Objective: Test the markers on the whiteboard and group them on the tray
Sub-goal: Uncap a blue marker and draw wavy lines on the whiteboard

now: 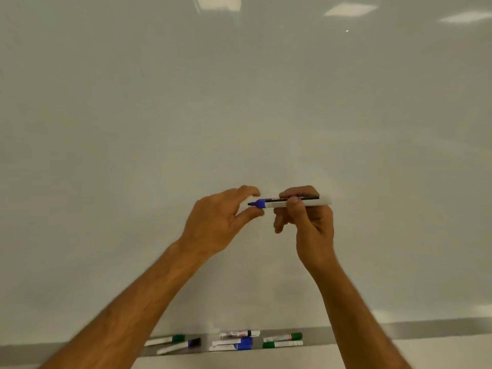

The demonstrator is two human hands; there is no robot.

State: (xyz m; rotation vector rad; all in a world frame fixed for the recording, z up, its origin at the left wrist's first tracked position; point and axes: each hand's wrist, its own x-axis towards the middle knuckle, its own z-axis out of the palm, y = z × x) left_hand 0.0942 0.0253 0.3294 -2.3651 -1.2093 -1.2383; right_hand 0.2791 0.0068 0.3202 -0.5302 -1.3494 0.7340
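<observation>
Now right hand (306,217) grips uncapped blue marker (290,202) level before whiteboard (239,102); left hand (221,222) fingers spread loosely by its tip, holding nothing. Other markers (231,343) lie on tray (314,340) below.

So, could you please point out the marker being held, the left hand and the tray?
Blue marker (292,202): head view, on its white barrel beside the gripping fingers.
Left hand (213,225): head view, on its back.
Tray (205,350): head view, on bare grey ledge between markers.
</observation>
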